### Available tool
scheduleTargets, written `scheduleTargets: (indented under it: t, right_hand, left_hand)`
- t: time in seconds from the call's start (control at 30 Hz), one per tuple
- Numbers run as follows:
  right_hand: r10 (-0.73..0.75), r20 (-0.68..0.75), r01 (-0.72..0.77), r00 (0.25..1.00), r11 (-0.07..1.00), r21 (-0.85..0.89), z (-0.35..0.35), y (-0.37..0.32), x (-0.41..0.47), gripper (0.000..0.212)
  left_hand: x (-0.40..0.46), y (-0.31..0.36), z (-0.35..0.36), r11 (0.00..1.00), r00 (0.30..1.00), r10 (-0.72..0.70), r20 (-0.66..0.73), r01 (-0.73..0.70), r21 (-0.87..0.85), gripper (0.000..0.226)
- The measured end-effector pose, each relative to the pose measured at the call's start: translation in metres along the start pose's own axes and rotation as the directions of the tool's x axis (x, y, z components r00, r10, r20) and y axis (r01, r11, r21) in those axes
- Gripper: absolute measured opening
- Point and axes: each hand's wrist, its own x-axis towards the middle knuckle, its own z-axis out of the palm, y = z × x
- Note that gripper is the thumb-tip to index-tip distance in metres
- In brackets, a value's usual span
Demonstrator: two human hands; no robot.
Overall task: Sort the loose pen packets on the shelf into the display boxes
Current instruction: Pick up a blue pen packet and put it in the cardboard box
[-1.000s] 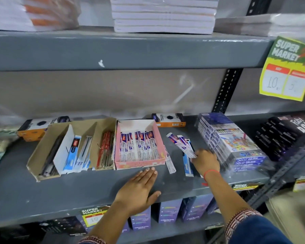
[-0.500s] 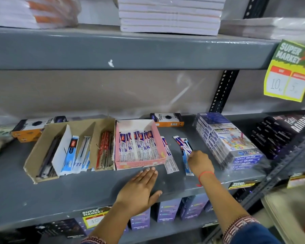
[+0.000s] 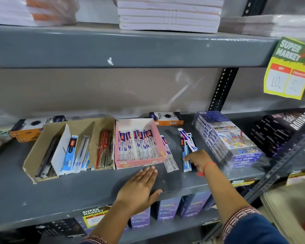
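the grey metal shelf carries a brown cardboard display box at 9 o'clock, a pink display box at centre, loose pen packets just toward 3 o'clock, then shrink-wrapped crayon boxes, and what may be orange pen cartons at 12 o'clock.

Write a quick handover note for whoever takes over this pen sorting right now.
Left hand: flat on the grey metal shelf, empty, just before the pink cardboard display box.
Right hand: resting on the loose blue-and-white pen packets; grip unclear.
Done: pink box and brown cardboard divided box already hold packets.
Left: one white-and-blue packet lying beside the pink box, plus the small pile under the right hand.
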Motion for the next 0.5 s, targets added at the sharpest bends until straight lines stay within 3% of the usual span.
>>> scheduleTargets:
  t: [0.13,0.27,0.4,0.5]
  right_hand:
    - [0.049,0.132,-0.059,0.99,0.996,0.072,-0.003,-0.007,-0.006,0.04]
    - [-0.029,0.263,-0.03,0.964,0.976,0.216,-0.004,-0.009,-0.01,0.026]
    - [-0.138,0.283,0.022,0.949,0.925,0.379,-0.002,-0.006,-0.015,0.023]
    - [-0.172,0.312,0.039,0.934,0.92,0.39,-0.002,-0.004,-0.018,0.022]
  left_hand:
    - [0.0,0.0,-0.001,1.0,1.0,0.0,0.007,0.0,-0.003,0.067]
    - [0.0,0.0,-0.001,1.0,1.0,-0.001,0.006,0.001,0.0,0.067]
    - [0.0,0.0,0.001,1.0,1.0,0.0,0.007,0.0,0.001,0.067]
    - [-0.001,0.0,0.001,1.0,1.0,0.0,0.003,0.0,0.008,0.067]
